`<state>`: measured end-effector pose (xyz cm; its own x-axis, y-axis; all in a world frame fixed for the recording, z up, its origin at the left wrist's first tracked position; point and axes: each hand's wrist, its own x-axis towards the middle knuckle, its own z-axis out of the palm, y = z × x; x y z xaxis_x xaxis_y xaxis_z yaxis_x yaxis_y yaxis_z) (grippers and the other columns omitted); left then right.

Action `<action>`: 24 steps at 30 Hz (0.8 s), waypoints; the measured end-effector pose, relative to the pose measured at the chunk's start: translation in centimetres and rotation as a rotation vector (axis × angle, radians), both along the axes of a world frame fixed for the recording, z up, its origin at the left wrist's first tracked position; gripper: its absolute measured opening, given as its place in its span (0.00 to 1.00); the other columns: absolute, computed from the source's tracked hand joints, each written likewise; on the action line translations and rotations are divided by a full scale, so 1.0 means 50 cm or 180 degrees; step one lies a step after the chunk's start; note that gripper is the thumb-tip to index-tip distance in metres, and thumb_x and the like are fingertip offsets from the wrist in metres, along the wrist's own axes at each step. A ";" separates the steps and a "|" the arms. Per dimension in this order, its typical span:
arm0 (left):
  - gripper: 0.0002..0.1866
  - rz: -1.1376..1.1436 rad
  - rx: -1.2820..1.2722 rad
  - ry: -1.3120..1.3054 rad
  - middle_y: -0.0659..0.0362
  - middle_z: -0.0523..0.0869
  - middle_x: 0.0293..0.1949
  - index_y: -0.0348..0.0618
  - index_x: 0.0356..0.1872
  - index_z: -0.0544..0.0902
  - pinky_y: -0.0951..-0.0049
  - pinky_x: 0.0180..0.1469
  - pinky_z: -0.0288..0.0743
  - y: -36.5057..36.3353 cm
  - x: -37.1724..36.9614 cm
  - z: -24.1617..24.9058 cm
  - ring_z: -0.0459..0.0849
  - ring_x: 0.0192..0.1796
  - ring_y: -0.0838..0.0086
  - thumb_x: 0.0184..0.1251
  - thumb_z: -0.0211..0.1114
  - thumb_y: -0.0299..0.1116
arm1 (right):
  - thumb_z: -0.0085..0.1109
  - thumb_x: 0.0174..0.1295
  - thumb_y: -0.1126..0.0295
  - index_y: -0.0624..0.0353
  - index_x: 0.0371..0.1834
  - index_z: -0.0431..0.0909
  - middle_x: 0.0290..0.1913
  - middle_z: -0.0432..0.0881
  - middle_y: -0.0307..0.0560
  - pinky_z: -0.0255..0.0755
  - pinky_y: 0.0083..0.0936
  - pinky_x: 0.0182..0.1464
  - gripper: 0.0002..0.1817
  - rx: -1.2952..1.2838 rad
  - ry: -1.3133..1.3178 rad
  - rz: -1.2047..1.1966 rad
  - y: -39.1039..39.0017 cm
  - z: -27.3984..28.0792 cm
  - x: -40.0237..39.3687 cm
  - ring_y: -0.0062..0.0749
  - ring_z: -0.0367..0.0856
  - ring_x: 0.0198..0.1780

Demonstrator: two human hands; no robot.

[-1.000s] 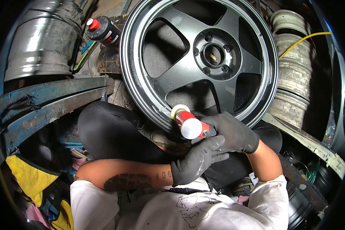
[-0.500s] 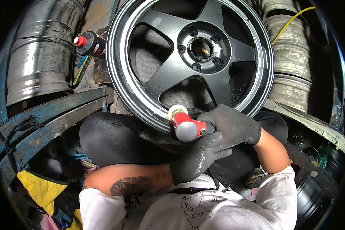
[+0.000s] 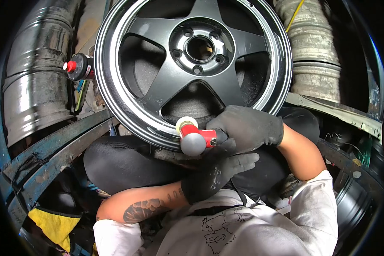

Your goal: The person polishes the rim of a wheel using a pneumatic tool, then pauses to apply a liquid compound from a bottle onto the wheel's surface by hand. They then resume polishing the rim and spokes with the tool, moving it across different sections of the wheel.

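A dark grey five-spoke wheel (image 3: 200, 81) rests in front of my body, above my folded legs. Against its lower rim lies the pale round pad of a small red polishing tool (image 3: 207, 138) with a silver head. My right hand (image 3: 248, 130), in a dark glove, is wrapped round the tool's body. Below it is my left hand (image 3: 219, 170), gloved too, with several fingers stretched out to the right; its thumb side is close to the tool and my right hand. Whether it touches the tool cannot be made out.
Stacked metal rims stand at the left (image 3: 40, 72) and right (image 3: 315, 51). A black bottle with a red cap (image 3: 80, 67) is left of the wheel. Blue metal beams (image 3: 55, 136) run at the left, a pale beam (image 3: 337, 113) at the right. A yellow cloth (image 3: 57, 225) hangs lower left.
The wheel, bottle and rims have shifted left and up in the view. The tool and both hands appear slightly further left, with the pad still at the lower rim.
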<state>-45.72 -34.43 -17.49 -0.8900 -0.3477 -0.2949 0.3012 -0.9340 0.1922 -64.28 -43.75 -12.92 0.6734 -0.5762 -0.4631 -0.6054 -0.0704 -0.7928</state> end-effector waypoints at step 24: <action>0.30 0.0274 0.0346 -0.0594 0.41 0.83 0.62 0.31 0.66 0.74 0.52 0.74 0.72 -0.037 0.008 0.042 0.83 0.66 0.54 0.76 0.61 0.47 | 0.70 0.50 0.64 0.56 0.40 0.84 0.34 0.87 0.56 0.78 0.44 0.42 0.15 -0.0084 -0.0122 -0.0116 -0.011 -0.005 0.032 0.59 0.86 0.38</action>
